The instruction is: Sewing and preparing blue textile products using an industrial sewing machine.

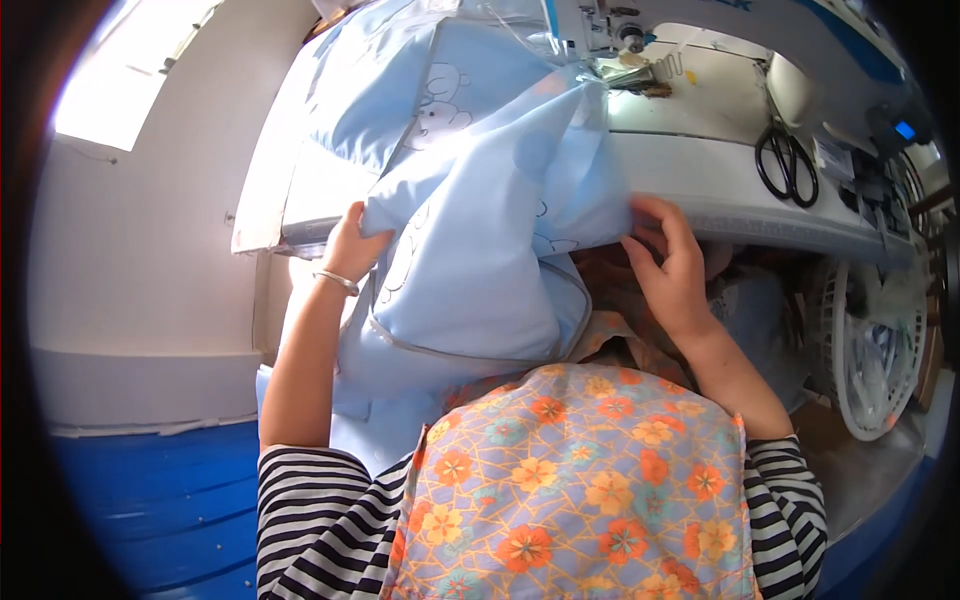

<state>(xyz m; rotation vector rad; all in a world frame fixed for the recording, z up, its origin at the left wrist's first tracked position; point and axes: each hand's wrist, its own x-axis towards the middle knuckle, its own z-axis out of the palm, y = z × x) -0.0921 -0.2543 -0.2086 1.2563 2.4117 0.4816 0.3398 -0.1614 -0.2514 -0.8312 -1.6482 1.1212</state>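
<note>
Light blue fabric (pixel 470 250) with grey piping and outlined cartoon figures spreads over the sewing table and hangs off its front edge toward my lap. Its upper end runs up to the needle area of a white and blue sewing machine (pixel 720 25). My left hand (pixel 357 245), a bangle at its wrist, grips the left side of the fabric, fingers hidden beneath it. At the fabric's right edge is my right hand (pixel 668 262), its thumb and fingers curved around that edge with a gap between them; the fingertips are partly hidden.
Black-handled scissors (pixel 787 165) lie on the white table (pixel 690 165) at the right. Thread scraps (pixel 640 80) sit near the needle. A white plastic basket (pixel 835 350) holding clear plastic stands below the table on the right. A white wall (pixel 150 260) rises at the left.
</note>
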